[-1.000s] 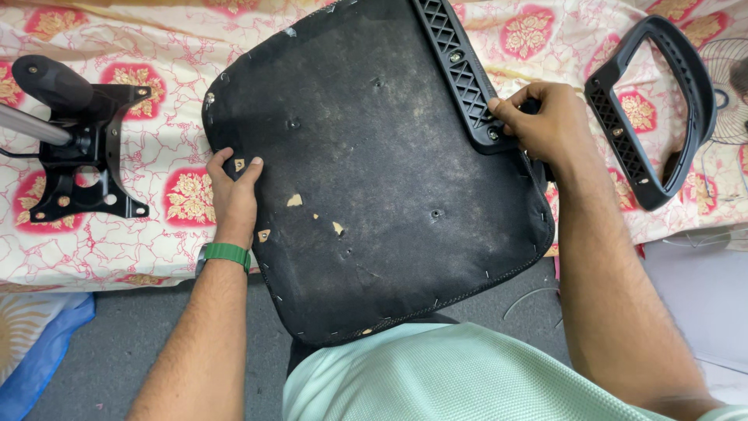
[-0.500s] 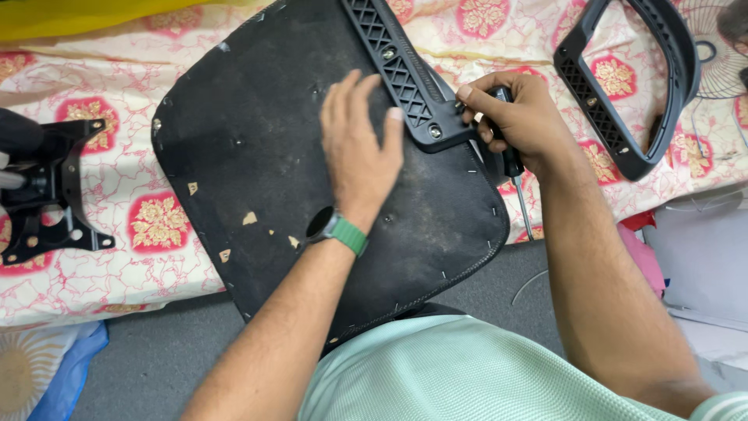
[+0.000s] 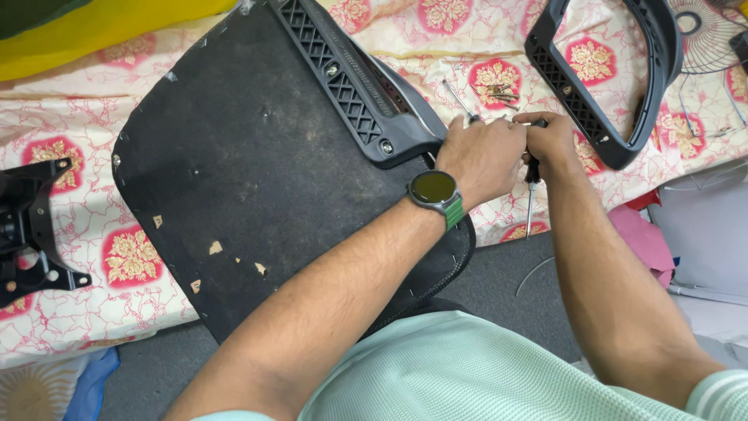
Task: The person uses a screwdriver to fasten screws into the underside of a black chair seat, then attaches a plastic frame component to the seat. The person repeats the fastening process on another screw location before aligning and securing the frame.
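Observation:
A black chair seat base (image 3: 249,171) lies upside down on a floral sheet, with a black plastic armrest bracket (image 3: 343,78) bolted along its upper right edge. My left hand (image 3: 479,156), with a green-strapped watch on the wrist, reaches across to the seat's right edge and meets my right hand (image 3: 549,136). My right hand grips a screwdriver (image 3: 531,195) whose thin shaft points down. Both hands close around its handle area; the left hand's exact grip is hidden.
A second black armrest loop (image 3: 615,86) lies at the upper right, with several loose screws and a thin tool (image 3: 491,90) beside it. A black metal chair mechanism (image 3: 31,234) sits at the left edge. A fan grille (image 3: 705,35) is at the far right. Grey floor lies below.
My left hand has moved from the seat's left side, across its middle, to join my right hand at the right edge. The view has shifted right and a screwdriver now shows.

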